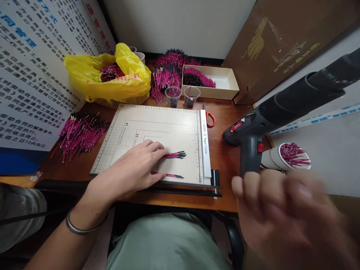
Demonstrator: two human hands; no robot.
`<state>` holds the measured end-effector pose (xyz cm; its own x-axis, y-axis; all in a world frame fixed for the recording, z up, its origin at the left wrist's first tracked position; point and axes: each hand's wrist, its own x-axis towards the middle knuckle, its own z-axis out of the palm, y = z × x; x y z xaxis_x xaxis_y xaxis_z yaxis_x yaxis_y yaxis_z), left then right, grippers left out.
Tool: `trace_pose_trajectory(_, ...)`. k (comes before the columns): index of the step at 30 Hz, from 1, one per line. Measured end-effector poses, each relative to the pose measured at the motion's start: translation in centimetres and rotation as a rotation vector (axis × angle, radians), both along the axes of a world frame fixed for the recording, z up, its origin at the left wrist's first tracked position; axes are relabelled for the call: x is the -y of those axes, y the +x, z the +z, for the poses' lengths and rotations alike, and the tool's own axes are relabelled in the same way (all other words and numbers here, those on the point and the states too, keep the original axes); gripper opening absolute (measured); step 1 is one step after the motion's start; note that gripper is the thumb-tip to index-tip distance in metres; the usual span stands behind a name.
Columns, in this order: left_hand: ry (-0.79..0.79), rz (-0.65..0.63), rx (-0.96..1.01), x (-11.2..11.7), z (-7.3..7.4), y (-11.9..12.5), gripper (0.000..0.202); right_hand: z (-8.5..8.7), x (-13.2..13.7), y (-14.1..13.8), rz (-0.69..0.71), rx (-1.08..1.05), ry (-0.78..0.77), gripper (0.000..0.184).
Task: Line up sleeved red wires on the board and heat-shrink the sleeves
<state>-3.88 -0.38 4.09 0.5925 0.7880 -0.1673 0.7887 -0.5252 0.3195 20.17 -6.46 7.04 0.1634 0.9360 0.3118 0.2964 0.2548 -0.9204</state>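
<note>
My left hand [137, 161] lies over the paper cutter board [182, 131], palm down, with thumb and forefinger spread apart. From beside its forefinger sticks out a small bundle of thin pink wires [176, 154] with black ends. A few more pink wires [171, 175] lie at the thumb. Close to the camera, my right hand [281, 210] is raised and blurred, its fingers curled into a fist; whatever is inside it is hidden. Behind that fist stands a black heat gun [251, 131] with a red switch, its handle's lower end covered.
A yellow plastic bag [112, 88], loose wire piles [83, 137], a cardboard tray [225, 82] and two clear cups [191, 97] surround the board. Red-handled scissors [210, 119] lie right of it. A paper cup of wires [275, 159] stands at right, near a brown panel [281, 48].
</note>
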Motion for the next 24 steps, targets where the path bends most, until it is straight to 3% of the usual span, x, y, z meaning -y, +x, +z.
trace_pose_trajectory(2,0.031,-0.012,0.003,0.2,-0.1,-0.1,0.048,-1.3,-1.6,-0.8,-0.029,-0.245,-0.085,0.035)
trace_pose_trajectory(4,0.058,-0.021,-0.006,0.3,-0.4,-0.1,0.048,-2.9,-2.5,-1.3,-0.117,-0.189,-0.109,0.026)
trace_pose_trajectory(8,0.109,-0.030,-0.026,0.1,-0.8,0.0,0.039,-5.1,-3.0,-1.7,-0.146,-0.026,-0.110,0.020)
trace_pose_trajectory(15,0.160,-0.035,0.019,0.0,-1.1,-0.1,0.034,-6.1,-3.1,-2.1,-0.164,0.283,-0.008,0.017)
trace_pose_trajectory(24,0.220,0.041,0.127,-0.2,-2.4,0.8,0.025,-6.7,-2.3,-1.7,-0.087,0.435,0.051,0.022)
